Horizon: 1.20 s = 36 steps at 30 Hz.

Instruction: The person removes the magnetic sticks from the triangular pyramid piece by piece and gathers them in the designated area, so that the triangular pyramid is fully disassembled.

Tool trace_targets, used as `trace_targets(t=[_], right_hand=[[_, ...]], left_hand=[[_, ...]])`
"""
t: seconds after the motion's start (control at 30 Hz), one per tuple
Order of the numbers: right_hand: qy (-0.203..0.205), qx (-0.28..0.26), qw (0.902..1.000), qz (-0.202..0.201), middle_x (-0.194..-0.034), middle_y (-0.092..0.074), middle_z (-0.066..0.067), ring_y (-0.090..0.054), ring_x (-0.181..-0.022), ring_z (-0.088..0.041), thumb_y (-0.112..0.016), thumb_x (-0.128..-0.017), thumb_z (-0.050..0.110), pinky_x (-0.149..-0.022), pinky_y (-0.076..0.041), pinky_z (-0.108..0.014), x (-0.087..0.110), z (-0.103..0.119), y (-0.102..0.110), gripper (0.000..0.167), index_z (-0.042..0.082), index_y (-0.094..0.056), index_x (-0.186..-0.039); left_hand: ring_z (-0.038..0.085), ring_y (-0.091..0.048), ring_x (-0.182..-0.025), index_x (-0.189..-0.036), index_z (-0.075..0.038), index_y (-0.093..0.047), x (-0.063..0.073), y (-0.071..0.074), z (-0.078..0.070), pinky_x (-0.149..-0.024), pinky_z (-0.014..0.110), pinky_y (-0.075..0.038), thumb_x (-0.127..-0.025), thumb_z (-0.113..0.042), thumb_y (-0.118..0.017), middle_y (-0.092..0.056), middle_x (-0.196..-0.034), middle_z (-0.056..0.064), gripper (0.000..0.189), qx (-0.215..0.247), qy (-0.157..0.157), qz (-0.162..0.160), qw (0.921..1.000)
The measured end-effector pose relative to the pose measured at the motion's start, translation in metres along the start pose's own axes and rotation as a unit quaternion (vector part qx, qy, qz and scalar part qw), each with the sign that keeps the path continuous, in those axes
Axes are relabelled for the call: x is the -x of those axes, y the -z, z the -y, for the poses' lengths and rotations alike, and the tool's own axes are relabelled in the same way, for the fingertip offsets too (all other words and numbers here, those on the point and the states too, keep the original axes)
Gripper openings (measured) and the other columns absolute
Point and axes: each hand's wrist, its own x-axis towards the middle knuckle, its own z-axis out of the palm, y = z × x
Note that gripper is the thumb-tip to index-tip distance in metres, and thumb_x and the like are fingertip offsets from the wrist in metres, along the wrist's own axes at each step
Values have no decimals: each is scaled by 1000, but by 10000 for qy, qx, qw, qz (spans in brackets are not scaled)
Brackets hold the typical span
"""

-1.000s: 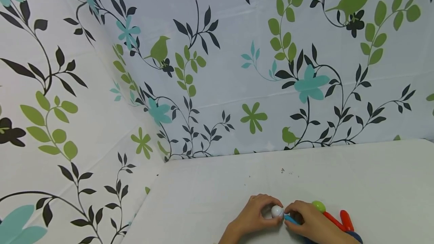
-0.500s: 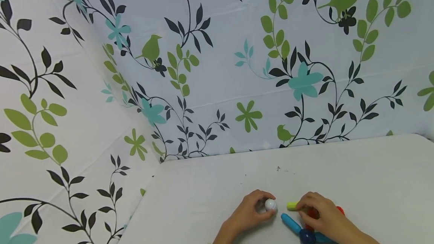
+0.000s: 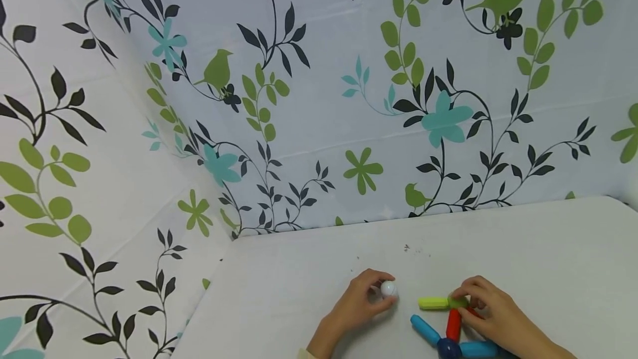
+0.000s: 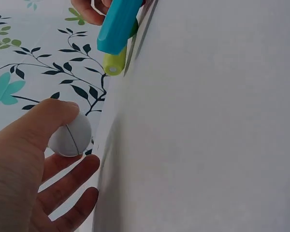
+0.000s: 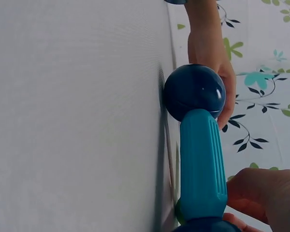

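My left hand [image 3: 355, 304] holds a white ball [image 3: 388, 288] between thumb and fingers. A thin dark seam shows on the ball [image 4: 71, 136] in the left wrist view. To the right, my right hand [image 3: 500, 317] pinches a green ball [image 3: 456, 302] of a joined rod-and-ball toy. A yellow-green rod [image 3: 432, 303] points left from that ball. A red rod [image 3: 453, 326] links it to a dark blue ball [image 3: 448, 349], which also bears a light blue rod [image 3: 425, 329] and a teal-blue rod [image 3: 478, 349]. Another red piece is mostly hidden behind my right hand.
Both hands work at the near part of a white table [image 3: 299, 276]. Behind it and at the left hangs a cloth [image 3: 319, 115] printed with leaves, flowers and birds. In the right wrist view the teal-blue rod [image 5: 202, 164] runs between two dark blue balls.
My left hand has drawn the white ball left, away from the light blue rod. My right hand has shifted from that rod to the green ball, and the toy has turned, showing the yellow-green rod.
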Motion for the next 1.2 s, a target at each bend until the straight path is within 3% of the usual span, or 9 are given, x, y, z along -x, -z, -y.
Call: trace_targets(t=[0.2,0.47,0.77,1.0,1.2], right_hand=[[-198,-92,9997,98,-97,-55,4,-45,-70,3,-76,-79,3,-60,-48,-19,1,-4,1,26,16,-67,-100],[-319,-436,9980,317,-99,-55,1,-46,-69,2,-74,-82,4,-62,-50,-18,3,-8,3,27,12,-64,-107],[-115,-744,9968,278,-100,-56,0,-51,-72,1,-72,-84,4,-64,-51,-19,2,-12,1,27,11,-63,-108],[-36,-819,9965,167,-100,-57,-1,-51,-73,2,-73,-83,3,-62,-50,-20,3,-15,1,28,11,-62,-107],[33,-978,9951,163,-99,-58,-4,-50,-72,1,-73,-85,4,-60,-49,-20,3,-19,-2,26,10,-62,-107]], left_hand=[[1,-57,-95,-122,-11,-62,-8,8,6,-86,22,-51,-91,-22,-71,-62,-108,-3,34,-168,404,115,9990],[8,-59,-97,-122,-7,-62,-19,17,18,-88,27,-52,-91,-19,-70,-62,-110,3,34,-180,402,126,9989],[14,-60,-95,-121,-4,-61,-34,19,35,-87,28,-52,-91,-16,-70,-62,-108,7,34,-259,299,100,9992],[17,-60,-99,-123,-7,-60,-50,20,39,-89,32,-51,-91,-20,-70,-60,-110,5,36,-301,761,219,9964],[21,-61,-101,-123,-7,-59,-59,19,43,-90,34,-50,-92,-21,-70,-61,-112,7,36,-278,910,132,9954]])
